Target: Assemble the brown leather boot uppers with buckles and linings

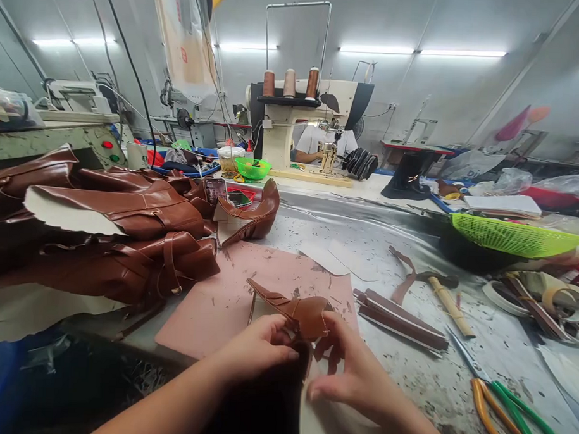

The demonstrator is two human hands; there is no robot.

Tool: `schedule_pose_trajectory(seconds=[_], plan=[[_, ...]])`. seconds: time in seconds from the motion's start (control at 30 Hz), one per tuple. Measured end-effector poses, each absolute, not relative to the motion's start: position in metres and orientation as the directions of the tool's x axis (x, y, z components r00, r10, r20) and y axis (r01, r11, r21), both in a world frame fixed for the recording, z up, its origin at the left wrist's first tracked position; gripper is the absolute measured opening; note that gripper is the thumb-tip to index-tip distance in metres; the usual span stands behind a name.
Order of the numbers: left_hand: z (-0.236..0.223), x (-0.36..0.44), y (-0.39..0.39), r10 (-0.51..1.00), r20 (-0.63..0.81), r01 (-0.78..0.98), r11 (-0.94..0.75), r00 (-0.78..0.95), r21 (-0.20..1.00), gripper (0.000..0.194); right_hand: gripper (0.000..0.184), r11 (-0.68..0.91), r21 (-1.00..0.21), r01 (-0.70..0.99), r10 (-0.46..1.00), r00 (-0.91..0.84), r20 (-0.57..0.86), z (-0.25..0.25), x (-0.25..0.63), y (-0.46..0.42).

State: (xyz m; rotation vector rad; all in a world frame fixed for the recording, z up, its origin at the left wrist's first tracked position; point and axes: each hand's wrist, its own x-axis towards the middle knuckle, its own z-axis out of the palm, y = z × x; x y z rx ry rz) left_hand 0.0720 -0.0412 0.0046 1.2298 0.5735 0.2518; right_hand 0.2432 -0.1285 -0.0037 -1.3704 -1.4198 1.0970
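Observation:
A brown leather boot upper [312, 314] is between my two hands, its toe part turned away from me over a pink mat [235, 272]. My left hand [261, 346] pinches the upper's left edge, thumb and fingers closed together. On the other side my right hand [348, 364] curls its fingers around the right edge, while its thumb rests lower, by the pale lining [325, 408]. Dark material fills the space beneath my left hand. Where the fingers go behind the leather, they are partly hidden.
Finished-looking brown boot uppers [142, 212] lie heaped at left. To the right are brown leather strips [400, 322], a hammer [450, 305], scissors [483, 382] and a green basket [517, 236]. Behind stands a sewing machine [280, 134]; a person [320, 145] sits beyond it.

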Motion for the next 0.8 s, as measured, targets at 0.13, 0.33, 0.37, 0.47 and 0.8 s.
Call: schedule_pose_trajectory(seconds=[0.13, 0.33, 0.37, 0.47, 0.8], plan=[[0.005, 0.072, -0.039, 0.416, -0.193, 0.048, 0.333, 0.889, 0.942, 0.038, 0.055, 0.014, -0.970, 0.244, 1.000, 0.019, 0.019, 0.005, 0.237, -0.126], [0.011, 0.072, -0.036, 0.411, -0.195, 0.052, 0.332, 0.891, 0.942, 0.037, 0.051, -0.032, -0.984, 0.176, 0.999, 0.031, -0.027, 0.014, 0.237, -0.125], [0.011, 0.072, -0.036, 0.409, -0.198, 0.057, 0.333, 0.891, 0.941, 0.037, 0.049, -0.032, -0.986, 0.165, 0.999, 0.036, -0.026, 0.014, 0.238, -0.125], [0.008, 0.072, -0.035, 0.405, -0.201, 0.064, 0.328, 0.892, 0.943, 0.041, 0.043, 0.010, -0.995, 0.100, 0.999, 0.030, 0.013, 0.010, 0.238, -0.126], [0.017, 0.074, -0.047, 0.538, -0.398, 0.405, 0.113, 0.743, 0.907, 0.015, 0.031, -0.103, -0.984, -0.146, 0.992, 0.062, -0.113, -0.025, 0.242, -0.125]])
